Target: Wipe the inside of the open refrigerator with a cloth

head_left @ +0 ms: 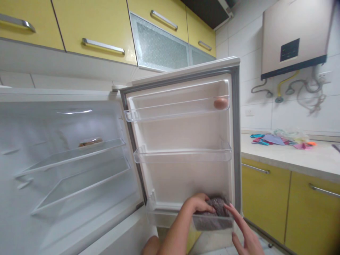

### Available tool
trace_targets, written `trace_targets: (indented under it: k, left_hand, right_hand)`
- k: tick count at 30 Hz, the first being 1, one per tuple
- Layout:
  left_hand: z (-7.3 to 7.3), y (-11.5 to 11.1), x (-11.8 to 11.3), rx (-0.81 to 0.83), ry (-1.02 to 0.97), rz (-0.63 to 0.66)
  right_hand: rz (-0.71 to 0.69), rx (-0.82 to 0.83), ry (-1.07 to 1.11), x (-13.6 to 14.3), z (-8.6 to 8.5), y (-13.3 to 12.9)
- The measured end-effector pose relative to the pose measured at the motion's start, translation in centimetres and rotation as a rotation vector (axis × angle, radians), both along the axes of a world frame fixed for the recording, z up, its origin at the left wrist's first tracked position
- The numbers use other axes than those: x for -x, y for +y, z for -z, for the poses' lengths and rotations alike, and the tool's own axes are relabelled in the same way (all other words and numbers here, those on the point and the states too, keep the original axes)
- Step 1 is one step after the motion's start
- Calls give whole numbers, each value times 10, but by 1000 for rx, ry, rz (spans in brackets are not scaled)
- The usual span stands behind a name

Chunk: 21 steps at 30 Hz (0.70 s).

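Bundle, dark grey-brown and mottled (215, 204), probably a cloth: lies at the right end of the bottom door bin (160, 219), part of it showing through the clear front wall, part rising above the rim.

Left hand (199, 203): reaches over the bin's front edge, wrist bent, fingers curled against the bundle's left side; whether it pinches or only presses, cannot tell.

Right hand (246, 233): at the bin's right front corner, spread, index finger extended to the bundle's right edge and seemingly touching it, thumb apart and lower, outside the bin.

Refrigerator door (175, 132): swung open, three clear bins across its inner face.

Middle bin (183, 156): nothing visible in it.

Top bin (170, 113): one brown egg (221, 103), against the right end.

Upper shelf (73, 154) inside the cabinet: small brown item (90, 142) toward the back edge, too blurred to identify.

Desk (256, 151), right of the door: coloured cloth-like pieces (273, 139) heaped near the back edge.

Step in hand, as judged: handling the bundle within the bin's right corner, either wiping there or settling it in place. Next move, as judged: calls for firm left-hand control of the bundle, the right hand steadying that corner, and light pressure on the thin clear wall.
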<state>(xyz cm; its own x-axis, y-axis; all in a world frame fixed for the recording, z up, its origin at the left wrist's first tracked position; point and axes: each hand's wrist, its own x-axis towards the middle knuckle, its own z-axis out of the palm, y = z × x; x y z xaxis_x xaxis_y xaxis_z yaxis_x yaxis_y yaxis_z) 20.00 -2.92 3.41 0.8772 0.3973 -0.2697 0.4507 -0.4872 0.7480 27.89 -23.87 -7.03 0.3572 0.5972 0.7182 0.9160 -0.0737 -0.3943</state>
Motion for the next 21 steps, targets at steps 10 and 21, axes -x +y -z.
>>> trace_targets:
  k: [10,21]
  left_hand:
    - [-29,1,53,636,-626,-233]
    - [-65,-14,146,592,-1555,-1143]
  right_hand:
    - [36,-41,-103,4,-1,2]
    - [37,-98,-168,5,-6,8]
